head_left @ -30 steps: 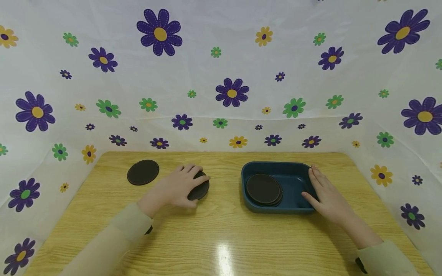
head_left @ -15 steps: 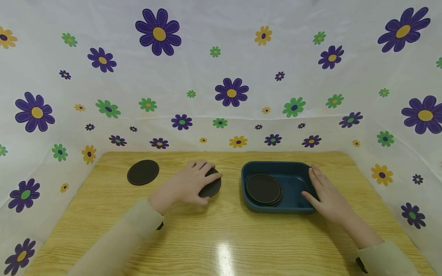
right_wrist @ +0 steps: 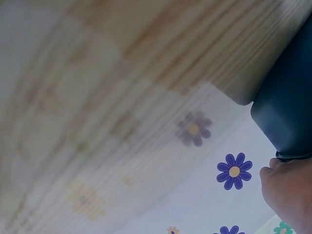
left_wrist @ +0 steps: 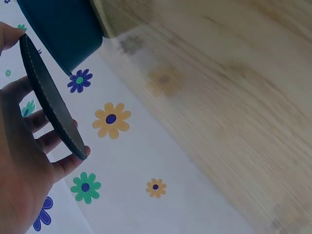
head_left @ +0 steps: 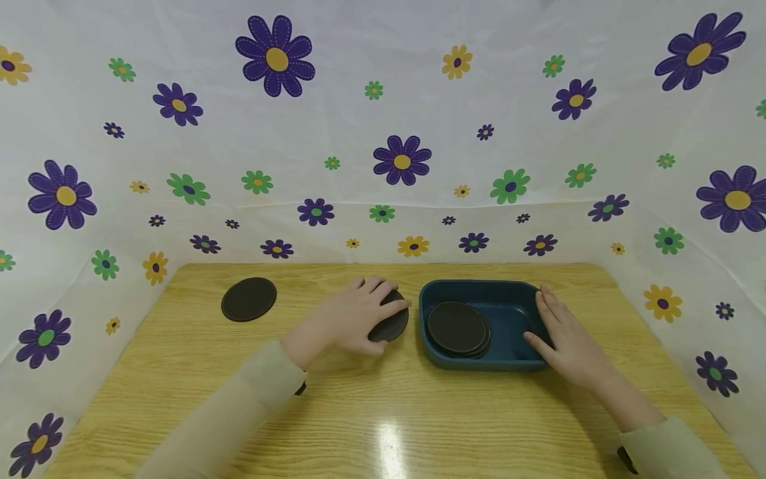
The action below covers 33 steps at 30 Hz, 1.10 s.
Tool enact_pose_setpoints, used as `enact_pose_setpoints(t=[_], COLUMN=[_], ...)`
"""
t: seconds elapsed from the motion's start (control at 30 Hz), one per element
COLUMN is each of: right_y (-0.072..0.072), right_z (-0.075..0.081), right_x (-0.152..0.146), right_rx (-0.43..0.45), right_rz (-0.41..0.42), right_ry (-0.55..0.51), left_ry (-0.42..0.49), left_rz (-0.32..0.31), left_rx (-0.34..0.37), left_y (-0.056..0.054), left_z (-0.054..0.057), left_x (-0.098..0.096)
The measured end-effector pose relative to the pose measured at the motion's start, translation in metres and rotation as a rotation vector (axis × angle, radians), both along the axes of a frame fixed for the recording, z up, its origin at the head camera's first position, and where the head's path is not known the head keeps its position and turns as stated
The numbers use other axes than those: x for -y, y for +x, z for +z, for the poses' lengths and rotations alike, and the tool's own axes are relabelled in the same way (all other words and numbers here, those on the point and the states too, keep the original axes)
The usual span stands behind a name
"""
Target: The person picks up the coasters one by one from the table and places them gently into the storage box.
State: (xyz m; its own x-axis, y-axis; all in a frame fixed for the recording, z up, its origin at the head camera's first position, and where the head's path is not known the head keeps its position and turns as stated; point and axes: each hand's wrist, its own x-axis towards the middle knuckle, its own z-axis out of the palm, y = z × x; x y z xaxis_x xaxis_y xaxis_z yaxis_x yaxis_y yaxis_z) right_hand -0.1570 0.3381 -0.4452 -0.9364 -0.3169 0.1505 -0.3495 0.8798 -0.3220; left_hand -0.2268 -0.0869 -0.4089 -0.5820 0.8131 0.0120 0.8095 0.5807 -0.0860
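My left hand holds a black round coaster by its edge, thumb on the near side and fingers spread over the far side. In the left wrist view this coaster is tilted and shows a stitched border. The hand is just left of a dark blue bin. Inside the bin's left half lies a small stack of black coasters. My right hand rests at the bin's right rim, fingers straight and thumb over the inside. In the right wrist view, part of the hand shows against the rim.
Another black coaster lies flat at the back left of the wooden table. A white flowered cloth hangs behind the table and along both sides.
My left hand has moved right with the coaster, from mid-table to close beside the bin. The right hand, the bin and the other coasters have stayed put.
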Motion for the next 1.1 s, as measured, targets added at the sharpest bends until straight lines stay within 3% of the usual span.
enact_pose_setpoints(t=[0.43, 0.77, 1.1], right_y=[-0.001, -0.001, -0.001], right_z=[-0.001, -0.001, 0.0], right_x=[0.001, 0.0, 0.001], right_rx=[-0.005, -0.022, -0.025], right_rz=[0.002, 0.004, 0.002], right_ry=[0.0, 0.01, 0.013], left_ry=[0.008, -0.002, -0.03], left_rz=[-0.085, -0.11, -0.133], left_rx=[0.0, -0.025, -0.063], left_y=[0.003, -0.002, -0.005], left_z=[0.003, -0.007, -0.009], left_x=[-0.041, -0.076, -0.107])
